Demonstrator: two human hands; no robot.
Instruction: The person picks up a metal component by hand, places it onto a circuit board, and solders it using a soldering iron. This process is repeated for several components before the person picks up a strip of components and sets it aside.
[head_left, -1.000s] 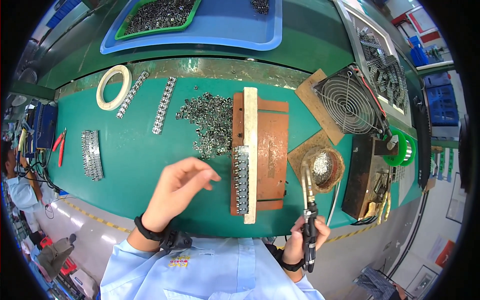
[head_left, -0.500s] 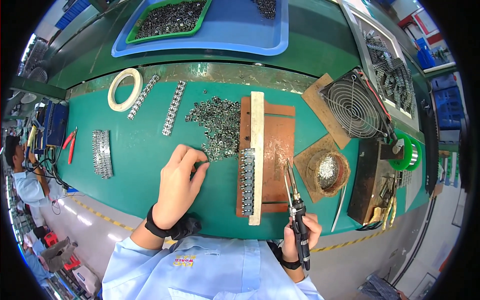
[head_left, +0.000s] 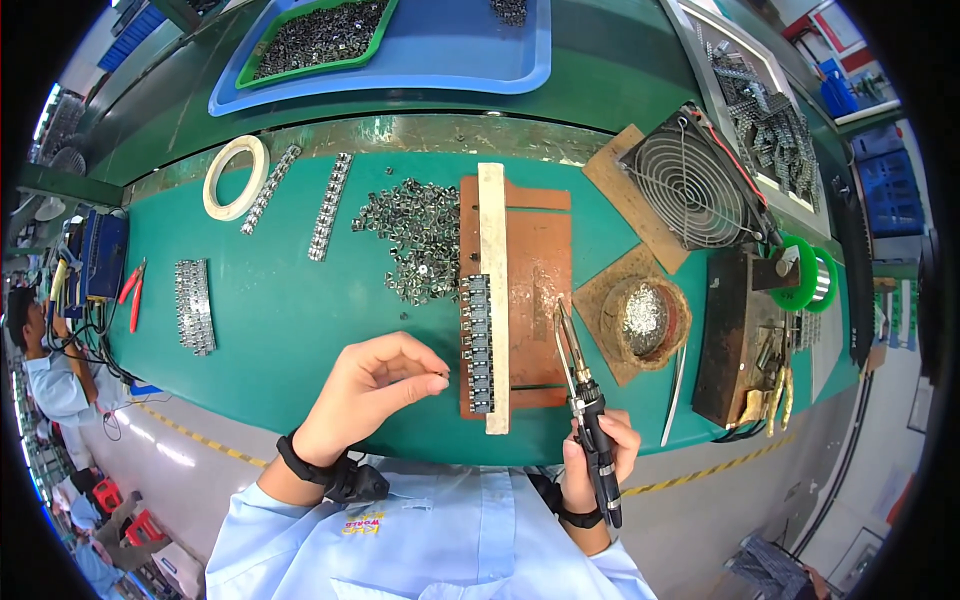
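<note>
Green table (head_left: 270, 300), brown board (head_left: 540, 285) near its front edge, row of black parts (head_left: 478, 345) along the board's left edge. Right hand (head_left: 622, 442) grips soldering iron (head_left: 592, 425), tip by board's right edge. Left hand (head_left: 375, 390) pinches probably one tiny dark part (head_left: 443, 375), hard to see. Metal parts (head_left: 415, 240) heaped at board's back left corner.

The soldering iron (head_left: 587, 404) has bare metal shafts (head_left: 571, 350) and a plastic-looking handle (head_left: 601, 455). The heaped clips (head_left: 420, 240) are shiny metal, the green table (head_left: 280, 300) smooth with a soft sheen. The brown jig base (head_left: 540, 340) looks smooth (bright flecks (head_left: 544, 284) speckle it), the pale bar (head_left: 497, 300) matt, like wood. The blue tray (head_left: 460, 50) is glossy plastic; the shirt (head_left: 440, 535), cloth.
</note>
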